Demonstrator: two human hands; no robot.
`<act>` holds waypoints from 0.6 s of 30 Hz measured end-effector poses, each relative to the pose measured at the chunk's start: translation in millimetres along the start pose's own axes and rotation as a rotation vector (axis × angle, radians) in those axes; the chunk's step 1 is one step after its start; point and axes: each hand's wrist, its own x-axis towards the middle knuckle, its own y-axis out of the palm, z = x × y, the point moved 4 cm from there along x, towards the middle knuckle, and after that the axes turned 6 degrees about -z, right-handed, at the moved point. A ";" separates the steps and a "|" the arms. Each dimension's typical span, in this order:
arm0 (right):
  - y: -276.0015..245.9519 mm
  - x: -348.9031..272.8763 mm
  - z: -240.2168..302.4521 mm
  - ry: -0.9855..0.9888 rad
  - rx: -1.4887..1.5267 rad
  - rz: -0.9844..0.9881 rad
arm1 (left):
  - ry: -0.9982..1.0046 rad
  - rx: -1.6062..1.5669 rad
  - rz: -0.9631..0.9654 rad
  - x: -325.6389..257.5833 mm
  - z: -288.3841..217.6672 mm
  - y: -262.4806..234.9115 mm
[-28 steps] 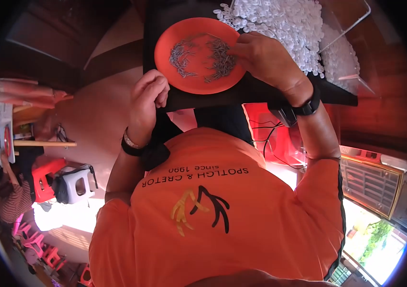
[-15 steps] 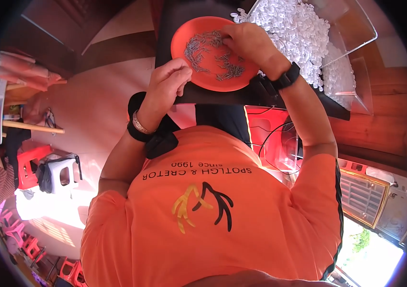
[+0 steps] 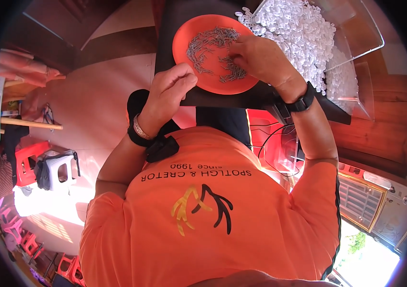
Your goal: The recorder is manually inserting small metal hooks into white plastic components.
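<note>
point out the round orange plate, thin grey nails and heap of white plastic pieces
Round orange plate (image 3: pixel 220 89), head view: bare near rim
Thin grey nails (image 3: pixel 225 35), head view: upper cluster
Heap of white plastic pieces (image 3: pixel 296 36), head view: middle

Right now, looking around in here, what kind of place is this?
Perhaps a home or small workshop used for handwork: there's a heap of small white pieces, an orange-red plate of little grey pins, and plastic stools standing about.

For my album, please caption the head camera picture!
Right hand over a red plate of thin grey pieces, left hand near its rim, white pieces piled alongside.
</note>
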 end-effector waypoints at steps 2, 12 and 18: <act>0.8 2.9 -11.8 -0.062 0.128 -0.074 | -0.010 -0.003 0.011 1.3 -1.2 1.0; -30.5 -66.9 -41.0 0.395 0.210 -0.038 | 0.018 0.031 -0.004 -3.7 -0.4 -3.0; -15.9 -86.6 -25.5 0.349 0.148 -0.141 | 0.067 0.056 0.022 -3.5 -2.0 -1.9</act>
